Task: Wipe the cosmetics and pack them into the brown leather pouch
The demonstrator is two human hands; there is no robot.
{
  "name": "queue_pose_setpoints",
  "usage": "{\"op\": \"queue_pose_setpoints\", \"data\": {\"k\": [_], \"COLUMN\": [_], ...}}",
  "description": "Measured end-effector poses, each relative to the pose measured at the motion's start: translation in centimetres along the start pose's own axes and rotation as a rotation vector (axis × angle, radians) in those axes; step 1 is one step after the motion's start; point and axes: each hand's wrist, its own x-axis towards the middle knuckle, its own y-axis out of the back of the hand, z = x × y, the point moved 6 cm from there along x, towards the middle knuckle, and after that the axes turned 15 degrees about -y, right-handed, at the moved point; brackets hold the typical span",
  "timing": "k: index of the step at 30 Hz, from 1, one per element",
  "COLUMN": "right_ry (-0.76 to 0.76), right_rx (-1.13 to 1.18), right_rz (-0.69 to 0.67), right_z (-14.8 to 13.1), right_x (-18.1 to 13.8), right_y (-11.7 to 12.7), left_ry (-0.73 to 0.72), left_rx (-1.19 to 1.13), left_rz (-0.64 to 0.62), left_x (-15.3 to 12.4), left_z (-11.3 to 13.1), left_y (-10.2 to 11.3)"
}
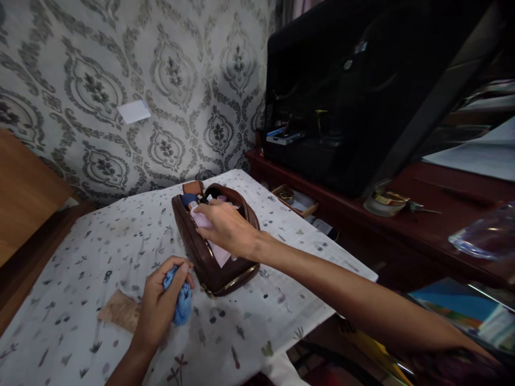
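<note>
While the brown pouch (pixel 215 244) is sitting unzipped near the middle of the table (pixel 100 257), both hands are working close to it, the right 1 on it, the left 1 just short of it. Right hand (pixel 227 228) is reaching in from the right side, fingers curled and pinching a pale pink item (pixel 213 241) that is lying along the pouch's open top, part in and part hanging over the near wall. Left hand (pixel 161 300) is closed around a bunched blue cloth (pixel 182 300), thumb pressing on top, sitting just beside the pouch's near left corner, not touching it as far as I can tell.

Pouch's long axis is running from far-left to near-right, roughly diagonal to the table edge, zipper mouth facing up. Small bottles and tubes (pixel 201 199) are standing packed at the far end of the opening; exact kinds too small to tell. So the pouch is lying ahead and slightly right of the left hand, directly under the right hand; right hand is clearly the nearer 1.

A tan woven patch (pixel 119 311) is lying flat on the patterned tablecloth, just left of the left wrist. A dark open case (pixel 341 96) is standing on the red-brown cabinet (pixel 422 214) behind, well apart from the pouch.
</note>
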Motion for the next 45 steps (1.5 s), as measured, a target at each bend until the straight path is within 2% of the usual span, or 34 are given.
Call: {"op": "queue_pose_setpoints", "data": {"k": [3, 6, 13, 19, 22, 26, 29, 34, 40, 45], "right_ry": [-0.013, -0.008, -0.007, 0.124, 0.103, 0.0, -0.021, 0.0, -0.044, -0.013], "right_rx": [-0.095, -0.081, -0.04, -0.085, -0.072, -0.086, -0.162, -0.356, -0.453, -0.449], "right_rz": [-0.028, -0.012, 0.103, 0.127, 0.167, 0.199, 0.154, -0.02, -0.098, -0.142], "right_z": [-0.5, -0.6, 1.0, 1.7, 2.4, 3.1, 2.7, 1.1, 0.7, 0.7], "right_x": [0.5, 0.7, 0.4, -0.8, -1.6, -3.0, -4.1, -4.8, -4.8, -4.7], "right_y": [-0.2, 0.0, 1.2, 0.5, 0.5, 0.9, 0.9, 0.3, -0.2, -0.9], "left_ry": [0.013, 0.018, 0.041, 0.029, -0.038, -0.131, -0.167, -0.245, -0.223, -0.182], "left_rx": [-0.022, -0.023, 0.024, 0.032, 0.085, 0.166, 0.159, 0.137, 0.066, -0.024], "left_rz": [0.02, 0.049, 0.069, 0.056, 0.095, 0.167, 0.145, 0.097, 0.079, 0.061], "left_x": [0.4, 0.8, 1.5, 1.9, 2.4, 3.5, 4.6, 5.4, 5.1, 5.5], "left_z": [-0.9, -1.2, -1.7, -2.2, -1.7, -1.6, -1.9, -2.0, -2.3, -3.0], "left_y": [0.3, 0.5, 0.8, 0.6, 0.8, 1.7, 1.9, 1.4, 1.2, 0.9]}}
